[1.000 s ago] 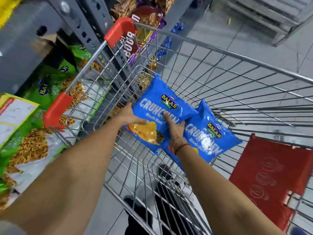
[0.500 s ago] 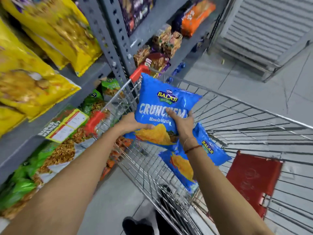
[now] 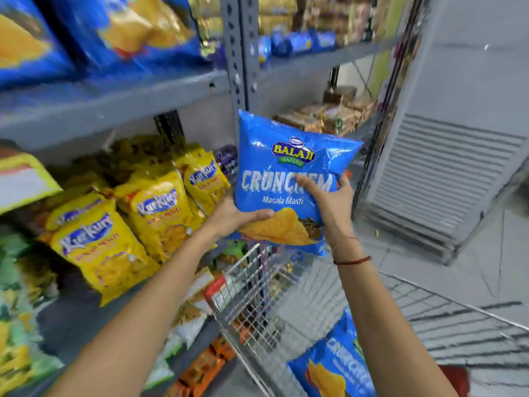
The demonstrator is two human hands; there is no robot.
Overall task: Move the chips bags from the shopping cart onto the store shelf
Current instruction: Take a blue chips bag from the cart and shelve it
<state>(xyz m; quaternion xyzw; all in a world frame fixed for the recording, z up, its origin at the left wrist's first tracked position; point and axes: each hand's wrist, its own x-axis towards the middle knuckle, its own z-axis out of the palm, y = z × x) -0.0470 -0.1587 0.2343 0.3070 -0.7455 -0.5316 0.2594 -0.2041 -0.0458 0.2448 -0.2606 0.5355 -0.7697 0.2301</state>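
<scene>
A blue Balaji Crunchem chips bag is held upright in the air above the cart, in front of the grey shelf upright. My left hand grips its lower left edge from below. My right hand clasps its right side, fingers across the front. A second blue chips bag lies in the wire shopping cart at the bottom. Matching blue bags stand on the upper shelf at the top left.
Yellow Kurkure bags fill the middle shelf on the left, green and orange packs sit lower down. More packets line the shelves behind the upright. A grey louvred panel leans on the tiled floor to the right.
Both hands have lifted the blue bag out of the cart and up to shelf height. The view has tilted upward, and the second bag has stayed in the cart.
</scene>
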